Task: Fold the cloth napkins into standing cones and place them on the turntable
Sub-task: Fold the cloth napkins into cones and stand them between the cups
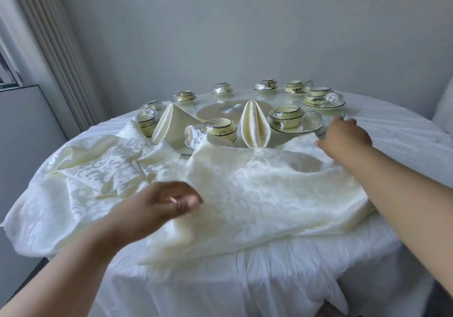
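Note:
A cream patterned napkin (pixel 257 189) lies spread out before me on the round table. My left hand (pixel 159 201) pinches its near left edge, fingers curled. My right hand (pixel 343 138) grips its far right corner by the turntable's rim. Two folded napkin cones stand on the glass turntable (pixel 282 96): one cone (pixel 171 123) on the left and another cone (pixel 253 125) near the middle. A heap of loose napkins (pixel 103 167) lies to the left.
Cream bowls on saucers with wrapped glasses ring the turntable; one bowl set (pixel 220 130) and another (pixel 286 118) stand just behind the spread napkin. A white tablecloth (pixel 245 280) covers the table. Curtains hang at left.

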The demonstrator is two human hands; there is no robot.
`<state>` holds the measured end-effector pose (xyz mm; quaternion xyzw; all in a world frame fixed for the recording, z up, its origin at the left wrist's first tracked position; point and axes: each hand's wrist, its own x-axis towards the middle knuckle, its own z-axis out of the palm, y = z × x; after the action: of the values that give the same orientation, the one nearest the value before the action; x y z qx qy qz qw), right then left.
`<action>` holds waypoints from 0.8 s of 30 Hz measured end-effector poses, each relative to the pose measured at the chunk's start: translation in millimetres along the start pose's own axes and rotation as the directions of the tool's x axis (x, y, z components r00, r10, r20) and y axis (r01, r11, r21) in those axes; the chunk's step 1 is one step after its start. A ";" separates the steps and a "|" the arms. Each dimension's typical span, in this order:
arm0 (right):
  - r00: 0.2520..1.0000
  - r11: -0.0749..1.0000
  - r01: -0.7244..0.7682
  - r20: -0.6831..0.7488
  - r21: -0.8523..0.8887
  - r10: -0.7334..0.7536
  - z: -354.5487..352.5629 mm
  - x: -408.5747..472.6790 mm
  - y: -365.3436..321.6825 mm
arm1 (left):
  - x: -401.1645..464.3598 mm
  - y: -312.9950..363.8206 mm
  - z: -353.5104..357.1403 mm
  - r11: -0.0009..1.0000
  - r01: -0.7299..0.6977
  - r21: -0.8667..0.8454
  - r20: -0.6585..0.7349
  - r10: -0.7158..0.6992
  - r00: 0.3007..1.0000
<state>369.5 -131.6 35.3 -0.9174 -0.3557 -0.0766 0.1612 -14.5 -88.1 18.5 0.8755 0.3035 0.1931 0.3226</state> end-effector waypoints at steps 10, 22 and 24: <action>0.361 0.518 0.739 0.396 0.431 -0.844 5.4 -148.3 -38.3 | -8.3 -13.9 9.7 0.950 -0.029 0.312 0.207 -0.038 0.978; 0.826 0.615 0.523 -0.174 0.590 -0.536 -18.5 -85.0 -50.5 | 69.6 -20.6 1.6 0.837 0.411 -0.362 -0.071 -0.464 0.883; 0.665 0.354 0.477 -0.067 0.805 -0.743 -17.0 -112.6 -45.3 | 72.3 -27.2 4.4 0.822 0.400 -0.406 -0.048 -0.456 0.889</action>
<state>255.6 -176.8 33.5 -0.5502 -0.6916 0.1722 0.4351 30.5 -26.1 7.2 0.6880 0.4708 0.2334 0.5005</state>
